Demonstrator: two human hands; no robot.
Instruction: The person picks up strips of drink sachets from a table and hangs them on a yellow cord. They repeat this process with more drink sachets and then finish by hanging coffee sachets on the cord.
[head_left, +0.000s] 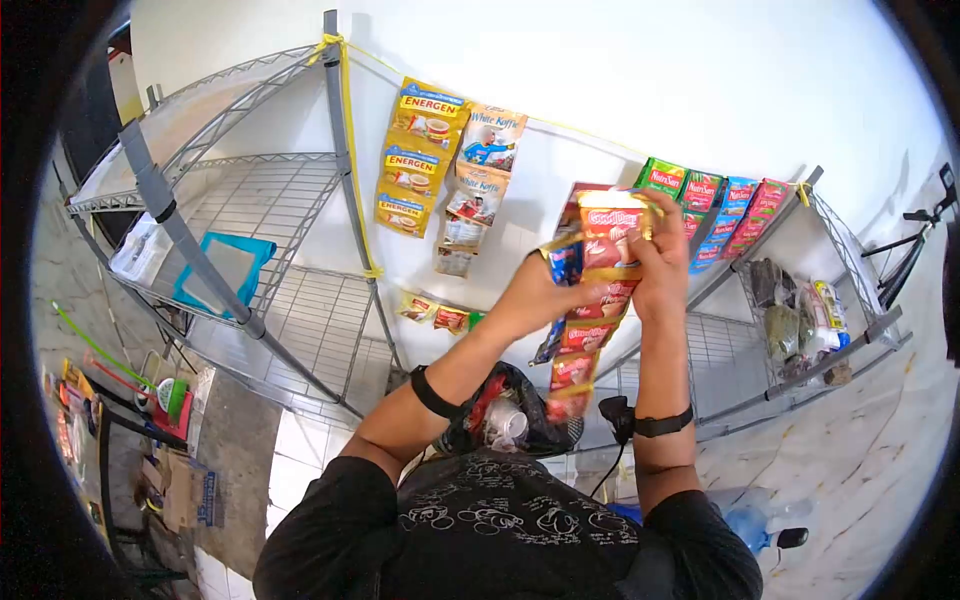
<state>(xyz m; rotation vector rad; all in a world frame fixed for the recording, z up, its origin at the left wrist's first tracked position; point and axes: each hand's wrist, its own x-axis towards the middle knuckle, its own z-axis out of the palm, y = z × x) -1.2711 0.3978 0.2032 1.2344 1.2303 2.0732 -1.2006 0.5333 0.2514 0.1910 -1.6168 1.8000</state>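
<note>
A long strip of red Good Day coffee sachets (pixel 588 338) hangs in front of me, its lower end blurred. My right hand (pixel 660 262) is closed on the upper part of this strip, with the fingers up near the yellow string. Lower down, my left hand (pixel 540 302) lays its thumb across the red strip, its other fingers hidden behind. A strip of blue sachets (pixel 565 262) shows beside the left hand, partly covered by it. On the string to the left hang Energen sachets (pixel 412 168) and White Koffie sachets (pixel 482 190); NutriSari sachets (pixel 700 195) hang to the right.
Grey wire shelves (pixel 290 190) stand on the left, holding a teal-edged tray (pixel 228 275). The right rack (pixel 715 345) carries bagged goods (pixel 785 320). Below my arms sits a black plastic bag (pixel 545 425) with a clear cup. More sachets (pixel 450 318) hang low.
</note>
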